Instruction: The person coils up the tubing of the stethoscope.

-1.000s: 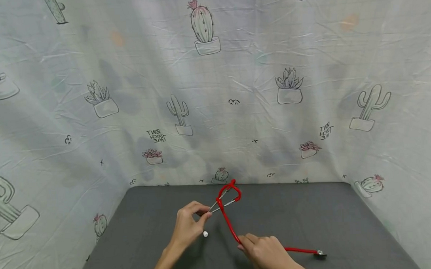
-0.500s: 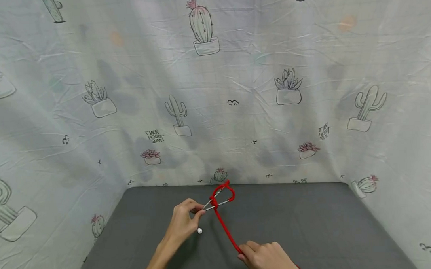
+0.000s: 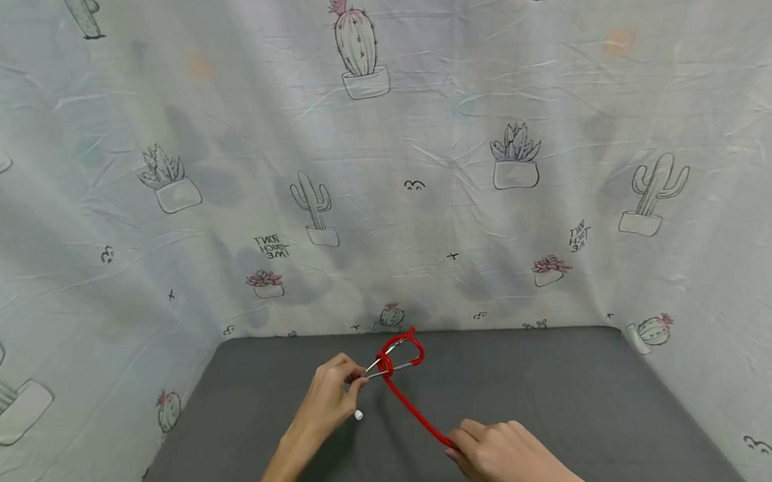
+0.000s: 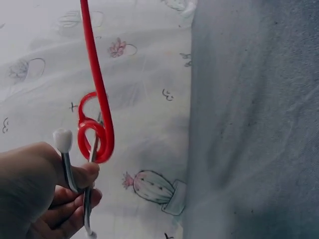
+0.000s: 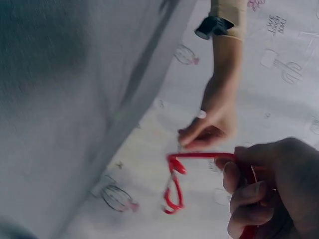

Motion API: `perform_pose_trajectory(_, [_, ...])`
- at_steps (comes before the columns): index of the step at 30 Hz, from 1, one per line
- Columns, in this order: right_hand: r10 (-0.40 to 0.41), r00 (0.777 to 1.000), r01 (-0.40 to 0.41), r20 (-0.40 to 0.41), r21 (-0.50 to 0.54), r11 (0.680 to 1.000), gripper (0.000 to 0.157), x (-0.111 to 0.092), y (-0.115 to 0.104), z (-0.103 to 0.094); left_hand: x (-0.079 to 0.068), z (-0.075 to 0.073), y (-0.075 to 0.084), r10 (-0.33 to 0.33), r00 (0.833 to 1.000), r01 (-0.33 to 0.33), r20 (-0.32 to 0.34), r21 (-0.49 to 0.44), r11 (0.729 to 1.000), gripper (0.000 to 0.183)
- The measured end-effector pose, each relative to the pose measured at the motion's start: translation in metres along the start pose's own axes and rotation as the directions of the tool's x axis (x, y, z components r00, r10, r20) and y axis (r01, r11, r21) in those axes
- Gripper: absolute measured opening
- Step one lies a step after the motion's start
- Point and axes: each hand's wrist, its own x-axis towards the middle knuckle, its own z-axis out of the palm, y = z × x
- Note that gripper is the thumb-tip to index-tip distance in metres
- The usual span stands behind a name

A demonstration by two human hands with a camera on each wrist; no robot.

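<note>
In the head view, my left hand (image 3: 327, 395) pinches the metal ear tubes of a red stethoscope (image 3: 420, 418) where they come together. Its tubing bends into a loop at the far end and winds around both ear tubes just beyond my fingertips. One white eartip (image 4: 63, 140) sticks up beside the left thumb in the left wrist view. Lower right, my right hand (image 3: 508, 453) grips the tubing, which runs taut and slanting between the two hands. The right wrist view shows the fingers (image 5: 246, 191) curled around the tube. The chest piece is out of sight.
Beneath the hands lies a grey table surface (image 3: 263, 387). A pale curtain (image 3: 420, 126) printed with potted cacti hangs behind the table and along both sides. A dark camera (image 5: 212, 27) sits on the left wrist.
The tubing's coil has drawn close around the ear tubes. My right hand dipped slightly, then moved right, pulling the tube. The chest piece, earlier at lower right, has left the head view.
</note>
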Motion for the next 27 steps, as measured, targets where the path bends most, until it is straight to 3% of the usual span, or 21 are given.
perform_pose_trajectory(4, [-0.032, 0.999, 0.031, -0.033, -0.038, 0.999, 0.055, 0.006, 0.003, -0.012, 0.002, -0.003, -0.003, -0.03, 0.999, 0.031, -0.032, 0.036, 0.999, 0.011])
perform_pose_trajectory(7, [-0.067, 0.996, 0.063, -0.053, -0.069, 0.996, 0.054, 0.013, 0.005, -0.022, 0.002, 0.0, -0.006, -0.001, 1.0, 0.002, -0.03, 0.056, 0.998, 0.011])
perform_pose_trajectory(13, [-0.15, 0.985, 0.139, -0.082, -0.125, 0.982, 0.048, 0.035, 0.012, -0.043, 0.0, 0.013, -0.003, 0.127, 0.99, -0.131, 0.064, 0.056, 0.99, 0.008])
perform_pose_trajectory(18, [-0.203, 0.977, 0.19, -0.062, -0.175, 0.966, 0.044, 0.045, 0.023, -0.047, -0.004, 0.022, 0.003, 0.159, 0.978, -0.167, 0.136, 0.049, 0.985, 0.007])
perform_pose_trajectory(22, [-0.224, 0.973, 0.21, -0.054, -0.191, 0.959, 0.042, 0.052, 0.041, -0.048, -0.006, 0.023, 0.01, 0.2, 0.965, -0.21, 0.169, 0.044, 0.977, 0.007])
perform_pose_trajectory(27, [-0.211, 0.975, 0.2, -0.074, -0.135, 0.97, 0.04, 0.063, 0.072, -0.045, -0.008, 0.021, 0.021, 0.262, 0.939, -0.27, 0.224, 0.002, 0.963, 0.006])
